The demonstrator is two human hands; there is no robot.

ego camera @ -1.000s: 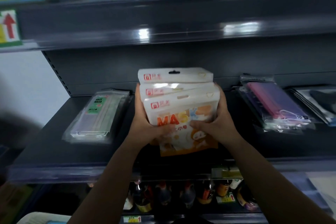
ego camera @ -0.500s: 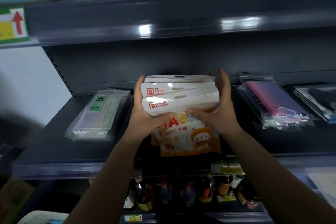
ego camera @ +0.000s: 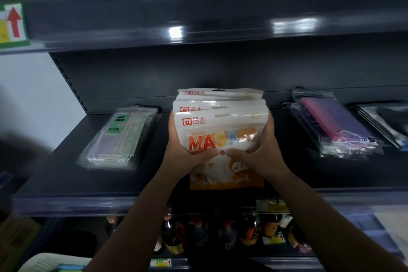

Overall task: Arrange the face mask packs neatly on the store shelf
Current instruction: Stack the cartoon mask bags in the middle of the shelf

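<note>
"mask" and "fengmi" on white pack (ego camera: 220, 130); "face mask" on clear pack (ego camera: 117, 137)

Wall: pale white wall (ego camera: 28, 95) showing at the left.
Shelving: dark grey metal unit, its back panel (ego camera: 198, 73) plain, a perforated upright (ego camera: 68, 81) at its left.
Light: two bright glints on the upper shelf edge (ego camera: 220, 31).
Below: bottles (ego camera: 220, 234) lined up in shadow.
</note>
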